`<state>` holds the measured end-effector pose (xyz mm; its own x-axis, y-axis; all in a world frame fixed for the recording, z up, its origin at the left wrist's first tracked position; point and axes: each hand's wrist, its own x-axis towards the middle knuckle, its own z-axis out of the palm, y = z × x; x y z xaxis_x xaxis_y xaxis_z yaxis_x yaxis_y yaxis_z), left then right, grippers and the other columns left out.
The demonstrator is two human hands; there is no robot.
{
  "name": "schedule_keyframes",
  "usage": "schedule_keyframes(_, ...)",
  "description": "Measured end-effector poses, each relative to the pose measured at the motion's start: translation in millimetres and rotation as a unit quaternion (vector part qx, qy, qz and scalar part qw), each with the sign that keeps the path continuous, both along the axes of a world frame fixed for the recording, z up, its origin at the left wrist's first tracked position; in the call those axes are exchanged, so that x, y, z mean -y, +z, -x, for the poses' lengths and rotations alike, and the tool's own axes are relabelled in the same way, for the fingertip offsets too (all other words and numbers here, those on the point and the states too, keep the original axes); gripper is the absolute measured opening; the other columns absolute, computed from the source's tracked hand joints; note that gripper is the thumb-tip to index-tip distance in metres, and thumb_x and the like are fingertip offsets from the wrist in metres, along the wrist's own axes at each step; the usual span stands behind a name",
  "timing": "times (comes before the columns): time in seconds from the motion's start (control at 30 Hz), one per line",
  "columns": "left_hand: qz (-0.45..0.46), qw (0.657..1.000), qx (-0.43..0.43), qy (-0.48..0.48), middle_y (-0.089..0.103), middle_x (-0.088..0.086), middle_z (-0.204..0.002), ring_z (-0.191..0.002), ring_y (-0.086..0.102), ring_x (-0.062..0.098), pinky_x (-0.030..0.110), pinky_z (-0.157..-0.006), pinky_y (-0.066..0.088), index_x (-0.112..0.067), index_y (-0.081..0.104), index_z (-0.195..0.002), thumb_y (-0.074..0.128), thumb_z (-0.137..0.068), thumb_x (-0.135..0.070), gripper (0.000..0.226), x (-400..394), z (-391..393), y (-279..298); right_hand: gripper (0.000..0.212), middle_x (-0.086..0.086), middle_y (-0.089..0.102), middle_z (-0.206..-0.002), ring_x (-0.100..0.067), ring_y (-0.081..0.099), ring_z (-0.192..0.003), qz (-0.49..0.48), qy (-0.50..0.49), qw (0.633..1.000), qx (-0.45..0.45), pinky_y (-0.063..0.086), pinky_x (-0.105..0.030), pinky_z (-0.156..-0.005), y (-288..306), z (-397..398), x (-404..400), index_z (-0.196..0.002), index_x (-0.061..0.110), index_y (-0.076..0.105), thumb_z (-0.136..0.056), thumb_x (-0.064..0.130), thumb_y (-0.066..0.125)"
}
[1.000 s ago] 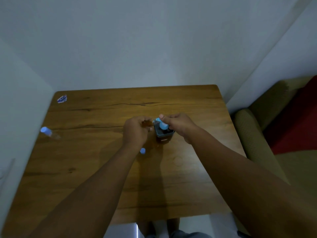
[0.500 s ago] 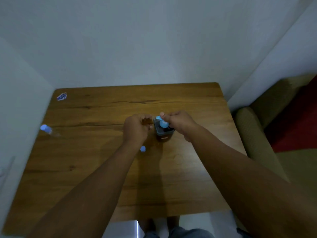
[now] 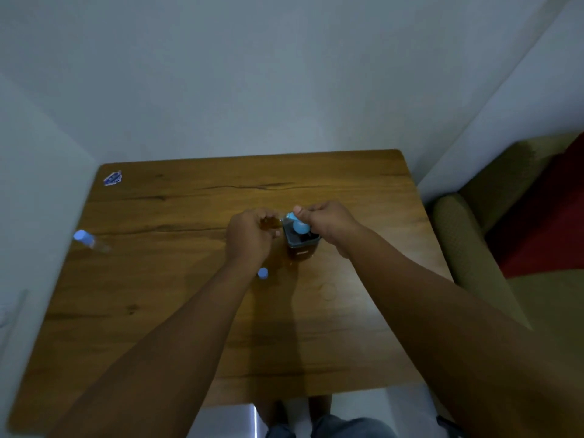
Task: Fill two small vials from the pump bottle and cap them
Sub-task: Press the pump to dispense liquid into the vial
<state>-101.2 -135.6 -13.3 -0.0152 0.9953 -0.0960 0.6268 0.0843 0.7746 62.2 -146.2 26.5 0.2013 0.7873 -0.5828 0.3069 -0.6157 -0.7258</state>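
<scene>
I see the wooden bench [image 3: 177,298] filling most of my view, its near edge cut off by both forearms. My right hand [image 3: 328,224] sits on top of the pump bottle [image 3: 300,245], fingers curled around its blue pump head [image 3: 298,225], thumb at the far side; most of the bottle's top is hidden beneath that hand, and its dark body is hard to make out. My left hand [image 3: 249,238] is closed around a small vial [image 3: 270,222] of amber liquid, held at the pump's spout; only a sliver of the vial shows between the fingers. A capped second vial [image 3: 90,241] lies on its side near the bench's left edge, blurred. A loose blue cap [image 3: 262,273] rests just below my left wrist. Compared with half a second ago, both hands and the bottle sit in the same places.
</scene>
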Motion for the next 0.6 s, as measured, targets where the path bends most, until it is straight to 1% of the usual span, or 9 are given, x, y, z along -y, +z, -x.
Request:
schedule_keyframes(0.1, 0.007, 1.000, -0.001, 0.000, 0.075, -0.003, -0.107, -0.102, 0.067, 0.012, 0.033, -0.094, 0.054, -0.022, 0.076, -0.106, 0.082, -0.074, -0.003, 0.038, 0.0, 1.0, 2.9, 0.055, -0.011, 0.066, -0.135, -0.027, 0.062, -0.122, -0.002, -0.001, 1.000, -0.002, 0.050, -0.045, -0.107, 1.9, -0.5, 1.0, -0.130, 0.011, 0.068, -0.091, 0.049, 0.072)
schedule_keyframes(0.17, 0.007, 1.000, 0.000, -0.004, 0.075, -0.003, -0.107, -0.102, 0.067, 0.013, 0.033, -0.093, 0.054, -0.022, 0.076, -0.106, 0.082, -0.075, -0.003, 0.037, -0.2, 1.3, 3.4, 0.059, -0.010, 0.066, -0.137, -0.026, 0.061, -0.124, -0.002, 0.000, 1.000, -0.016, 0.050, -0.045, -0.108, 3.0, -2.0, 3.4, -0.133, 0.010, 0.067, -0.090, 0.051, 0.072)
schedule_keyframes(0.27, 0.006, 1.000, -0.001, 0.001, 0.075, -0.006, -0.105, -0.096, 0.064, 0.007, 0.026, -0.087, 0.051, -0.025, 0.076, -0.104, 0.081, -0.075, -0.003, 0.036, 1.1, 2.3, 3.8, 0.064, -0.011, 0.065, -0.139, -0.027, 0.060, -0.126, 0.002, 0.000, 1.000, -0.022, 0.049, -0.046, -0.109, 1.4, -1.5, 6.1, -0.136, 0.009, 0.064, -0.089, 0.053, 0.072)
schedule_keyframes(0.33, 0.003, 1.000, -0.002, -0.003, 0.075, -0.006, -0.104, -0.094, 0.064, 0.007, 0.025, -0.085, 0.050, -0.025, 0.077, -0.103, 0.082, -0.074, -0.004, 0.036, 0.5, 2.8, 3.0, 0.061, -0.011, 0.067, -0.136, -0.027, 0.062, -0.124, -0.006, -0.005, 1.000, -0.021, 0.050, -0.045, -0.108, -0.7, -0.9, 4.5, -0.133, 0.009, 0.067, -0.090, 0.052, 0.072)
schedule_keyframes(0.43, -0.001, 1.000, -0.006, -0.009, 0.076, -0.005, -0.102, -0.095, 0.068, 0.011, 0.027, -0.087, 0.053, -0.023, 0.077, -0.102, 0.083, -0.073, -0.004, 0.035, -0.7, 1.9, 2.5, 0.051, -0.010, 0.070, -0.129, -0.026, 0.065, -0.117, -0.012, 0.006, 1.000, 0.000, 0.051, -0.044, -0.106, -1.8, -0.2, -0.4, -0.124, 0.010, 0.072, -0.091, 0.049, 0.071)
schedule_keyframes(0.53, -0.004, 1.000, -0.019, -0.010, 0.075, -0.004, -0.106, -0.100, 0.067, 0.011, 0.029, -0.090, 0.053, -0.023, 0.077, -0.105, 0.083, -0.074, -0.006, 0.036, -0.7, 1.9, 5.2, 0.053, -0.009, 0.069, -0.131, -0.026, 0.064, -0.120, -0.014, -0.002, 1.000, 0.008, 0.051, -0.041, -0.104, -1.2, 1.3, 0.6, -0.127, 0.011, 0.071, -0.091, 0.050, 0.072)
schedule_keyframes(0.6, -0.001, 1.000, -0.023, -0.010, 0.075, -0.004, -0.107, -0.101, 0.067, 0.012, 0.030, -0.091, 0.053, -0.024, 0.077, -0.105, 0.083, -0.074, -0.006, 0.036, -0.9, 1.0, 6.5, 0.058, -0.010, 0.068, -0.134, -0.026, 0.062, -0.122, -0.010, -0.009, 1.000, -0.005, 0.050, -0.043, -0.106, -0.5, -0.8, 3.7, -0.130, 0.010, 0.069, -0.090, 0.052, 0.072)
